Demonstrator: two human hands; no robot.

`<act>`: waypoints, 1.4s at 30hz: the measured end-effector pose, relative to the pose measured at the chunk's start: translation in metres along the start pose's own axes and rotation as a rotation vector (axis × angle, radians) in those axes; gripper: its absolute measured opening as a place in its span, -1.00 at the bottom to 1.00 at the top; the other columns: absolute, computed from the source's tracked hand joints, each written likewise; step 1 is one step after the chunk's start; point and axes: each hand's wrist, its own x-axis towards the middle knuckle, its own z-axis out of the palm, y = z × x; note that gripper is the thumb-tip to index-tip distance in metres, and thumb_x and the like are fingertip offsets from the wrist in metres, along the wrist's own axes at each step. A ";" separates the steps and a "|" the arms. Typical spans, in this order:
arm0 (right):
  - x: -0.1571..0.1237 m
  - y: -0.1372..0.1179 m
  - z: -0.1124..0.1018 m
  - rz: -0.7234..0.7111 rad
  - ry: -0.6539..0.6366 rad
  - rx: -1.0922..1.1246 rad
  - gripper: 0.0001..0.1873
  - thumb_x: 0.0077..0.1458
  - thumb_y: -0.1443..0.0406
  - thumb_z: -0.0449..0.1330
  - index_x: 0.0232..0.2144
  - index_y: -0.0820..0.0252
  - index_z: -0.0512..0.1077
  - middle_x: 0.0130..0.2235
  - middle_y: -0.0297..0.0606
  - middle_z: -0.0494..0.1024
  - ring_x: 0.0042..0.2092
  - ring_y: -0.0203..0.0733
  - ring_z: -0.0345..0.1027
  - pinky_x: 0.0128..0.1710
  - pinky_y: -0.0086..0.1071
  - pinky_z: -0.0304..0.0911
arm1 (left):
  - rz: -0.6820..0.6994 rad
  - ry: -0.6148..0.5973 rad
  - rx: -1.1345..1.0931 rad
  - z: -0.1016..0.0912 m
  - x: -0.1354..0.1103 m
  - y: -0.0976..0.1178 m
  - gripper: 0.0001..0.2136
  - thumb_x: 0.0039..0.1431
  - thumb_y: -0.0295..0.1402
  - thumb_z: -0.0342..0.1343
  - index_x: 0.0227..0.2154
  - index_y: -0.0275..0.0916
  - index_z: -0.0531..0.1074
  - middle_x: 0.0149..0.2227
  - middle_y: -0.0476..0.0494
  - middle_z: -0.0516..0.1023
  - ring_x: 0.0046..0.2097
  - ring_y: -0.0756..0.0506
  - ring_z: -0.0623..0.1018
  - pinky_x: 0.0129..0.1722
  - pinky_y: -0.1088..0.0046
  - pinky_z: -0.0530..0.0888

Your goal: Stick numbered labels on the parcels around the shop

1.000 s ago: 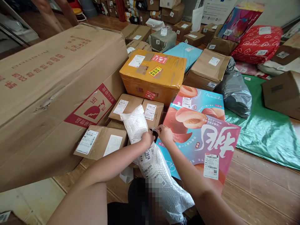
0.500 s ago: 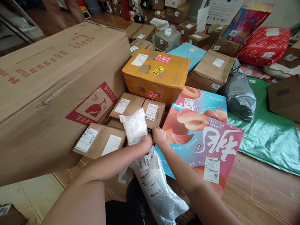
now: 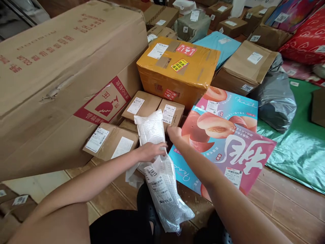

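A long white bubble-wrap parcel (image 3: 166,193) leans in front of me, with a shipping label and a "1017" sticker on it. Its upper stretch (image 3: 150,128) rests by the small boxes; the join lies behind my left hand. Across the middle of the wrap lies my left hand (image 3: 151,151), fingers stretched out and a little apart. My right hand (image 3: 174,134) is closed beside the small labelled box (image 3: 175,110); what its fingers hold, if anything, is hidden. White paper or film (image 3: 134,177) hangs left of the parcel.
A huge brown carton (image 3: 50,91) stands on the left. Ahead is a yellow taped box (image 3: 177,76); pink-and-blue peach boxes (image 3: 215,135) lie on the right. A grey bag (image 3: 275,101) rests on green wrapping (image 3: 304,149). More parcels fill the back.
My left hand has gone from gripping the parcel's middle to lying on it with stretched fingers. The visible sticker reads 1017 instead of 1018. My view has tilted down and leftward.
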 end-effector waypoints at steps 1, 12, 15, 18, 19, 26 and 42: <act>-0.005 0.002 -0.005 0.018 0.014 -0.004 -0.76 0.23 0.42 -0.01 -0.10 0.43 0.36 -0.22 0.19 0.54 -0.17 0.05 0.50 -0.26 -0.22 0.33 | -0.001 0.068 -0.058 0.005 -0.016 0.001 -0.58 -0.04 -0.54 0.12 -0.10 0.00 0.43 0.18 0.02 0.30 -0.08 -0.10 0.49 -0.13 0.45 0.35; -0.186 -0.063 0.055 -0.504 -0.065 1.154 -0.23 -0.09 0.00 0.33 0.10 0.15 0.18 0.06 -0.07 0.36 -0.01 -0.07 0.33 -0.07 -0.23 0.30 | -0.629 0.786 -1.046 0.095 -0.109 0.060 -0.78 -0.07 -0.36 0.18 -0.41 -0.19 0.21 -0.44 0.08 0.31 -0.39 0.00 0.36 -0.40 0.54 0.30; -0.196 -0.090 0.089 -0.331 -0.132 1.460 -0.49 -0.06 0.11 0.35 -0.08 0.11 0.32 -0.12 -0.21 0.49 -0.14 -0.16 0.40 -0.18 -0.31 0.34 | -0.655 0.720 -0.978 0.104 -0.133 0.060 -0.86 0.00 -0.37 0.14 -0.38 -0.20 0.29 -0.40 0.04 0.38 -0.34 -0.03 0.42 -0.34 0.51 0.36; -0.200 -0.116 0.116 -0.019 -0.169 1.739 -0.68 -0.01 0.17 0.33 -0.25 0.11 0.33 -0.35 -0.33 0.54 -0.33 -0.23 0.43 -0.34 -0.38 0.35 | -0.537 0.501 -0.855 0.100 -0.161 0.046 -0.75 0.04 -0.41 0.10 -0.17 -0.16 0.43 -0.12 -0.12 0.49 -0.06 -0.14 0.47 -0.08 0.39 0.39; -0.202 -0.125 0.124 0.074 -0.161 1.811 -0.65 -0.03 0.16 0.34 -0.24 0.11 0.31 -0.35 -0.34 0.55 -0.35 -0.23 0.44 -0.37 -0.39 0.35 | -0.475 0.447 -0.860 0.097 -0.167 0.040 -0.62 0.04 -0.42 0.10 -0.02 -0.11 0.40 0.04 -0.15 0.44 0.07 -0.16 0.42 0.03 0.34 0.35; -0.204 -0.163 0.165 0.229 0.022 1.857 -0.74 0.14 0.10 0.18 -0.25 0.14 0.31 -0.38 -0.30 0.52 -0.40 -0.24 0.41 -0.38 -0.35 0.36 | -0.563 0.315 -1.151 0.108 -0.157 -0.012 -0.72 0.04 -0.21 0.20 -0.20 -0.23 0.51 -0.27 -0.11 0.60 -0.21 -0.12 0.55 -0.20 0.41 0.45; -0.159 -0.135 0.155 0.230 -0.017 1.619 -0.67 -0.13 0.14 0.39 -0.32 0.21 0.53 -0.40 -0.26 0.60 -0.39 -0.23 0.47 -0.41 -0.38 0.40 | -0.489 0.405 -1.165 0.144 -0.137 -0.039 -0.63 0.17 -0.07 0.06 -0.46 -0.30 0.52 -0.51 -0.01 0.51 -0.43 -0.03 0.44 -0.45 0.53 0.31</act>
